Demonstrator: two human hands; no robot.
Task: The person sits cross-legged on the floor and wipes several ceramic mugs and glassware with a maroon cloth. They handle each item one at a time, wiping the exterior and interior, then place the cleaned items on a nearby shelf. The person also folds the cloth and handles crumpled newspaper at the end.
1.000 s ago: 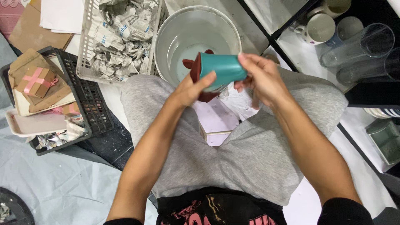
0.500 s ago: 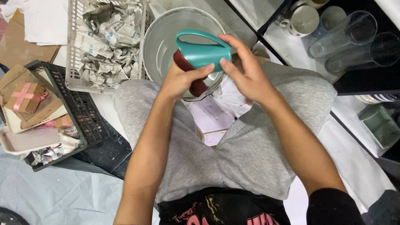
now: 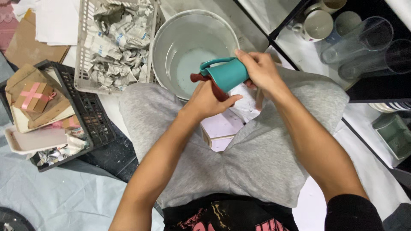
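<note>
the right hand [image 3: 262, 70] grips a teal mug [image 3: 226, 75], now tipped on its side at the bucket's [image 3: 171, 40] 4 o'clock rim; the left hand [image 3: 207, 100] presses a dark red cloth [image 3: 218, 90] against its mouth.

Two bare forearms reach forward from the bottom of the view and meet over the lap. The left hand [image 3: 206, 100] is curled, thumb pointing right, fingers tucked under and mostly hidden. The right hand [image 3: 260, 72] is closed in a grip, fingers wrapped forward; its sleeve is dark at the elbow.
</note>
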